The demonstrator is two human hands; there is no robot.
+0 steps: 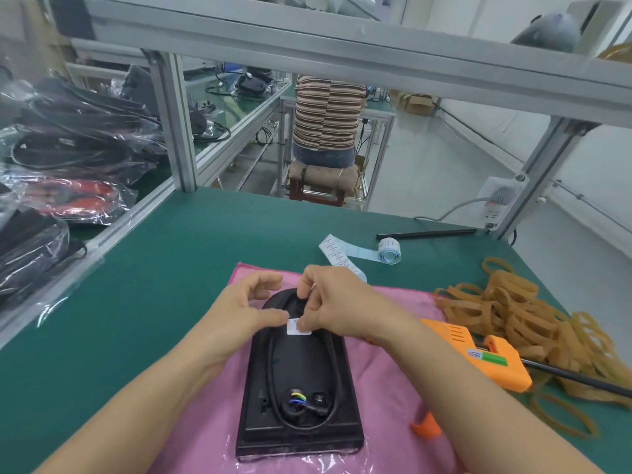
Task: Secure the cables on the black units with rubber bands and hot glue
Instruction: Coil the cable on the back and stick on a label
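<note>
The right hand (337, 302) pinches a small white label (298, 327) between thumb and fingers, holding it against the far half of the black unit (301, 381). The left hand (246, 307), fingers loosely curled, touches the label's left edge with its thumb. The unit lies on a pink cloth (393, 378), its black cable (273, 364) looped along the recess. To its right lie an orange glue gun (478, 354) and a heap of rubber bands (513, 313).
</note>
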